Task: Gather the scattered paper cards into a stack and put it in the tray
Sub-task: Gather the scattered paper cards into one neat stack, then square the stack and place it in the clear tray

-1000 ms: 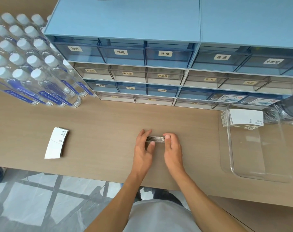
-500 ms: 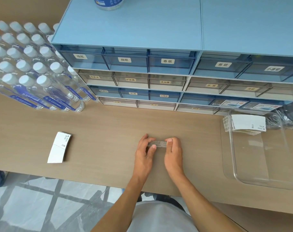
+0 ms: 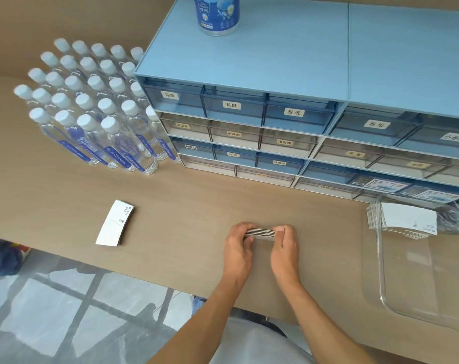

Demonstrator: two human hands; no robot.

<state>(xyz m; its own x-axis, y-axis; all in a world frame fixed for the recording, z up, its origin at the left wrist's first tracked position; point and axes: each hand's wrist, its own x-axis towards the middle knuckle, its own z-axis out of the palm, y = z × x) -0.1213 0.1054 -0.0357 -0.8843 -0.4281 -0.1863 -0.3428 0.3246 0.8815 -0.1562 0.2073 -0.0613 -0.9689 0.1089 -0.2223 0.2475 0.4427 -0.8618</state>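
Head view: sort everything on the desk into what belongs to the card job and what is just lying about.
Part of the job:
- card stack squared on edge between left hand and right hand
- loose card pile on the desk
- clear tray, with cards in its far end

Lying about:
- water bottles
- blue drawer cabinet
- canister on top

Tan counter [image 3: 170,206], blue drawer cabinets [image 3: 249,122] — floor [image 3: 65,311] seemingly tiled.

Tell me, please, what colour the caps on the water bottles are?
White, on all the water bottles visible; the head view shows them clearly.
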